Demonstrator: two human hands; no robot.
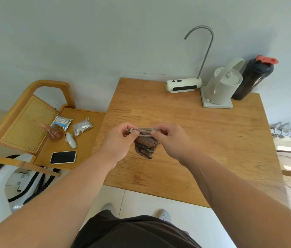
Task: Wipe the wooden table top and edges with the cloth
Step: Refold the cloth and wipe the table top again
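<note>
both hands are raised over the middle of the wooden desk (212, 133), pinched on the same cloth (145, 144). the left hand (121, 140) has thumb and fingers closed on the left end of the cloth's pale upper edge, and the right hand (169, 140) grips the right end of that edge in the same pinch, so the edge runs stretched and roughly level between them. below the edge the cloth hangs bunched and dark brown, its lower folds down by the desk surface near the centre; whether they touch the wood cannot be told. along the far side of the desk, by the wall, stand a white water dispenser (183, 85) with a tall curved metal spout, a white kettle (225, 86) on its pale base just right of it, and a dark bottle (254, 78) with a red cap right beside the kettle. to the left of the desk sits a lower wooden side table (91, 140) with a woven panel, carrying two foil packets (82, 126), a small glass vessel (55, 133), a small white gadget (70, 140) and a phone (63, 157) lying face up with a dark screen. at the bottom of the view are the person's dark clothing and pale shoes on a light tiled floor.
</note>
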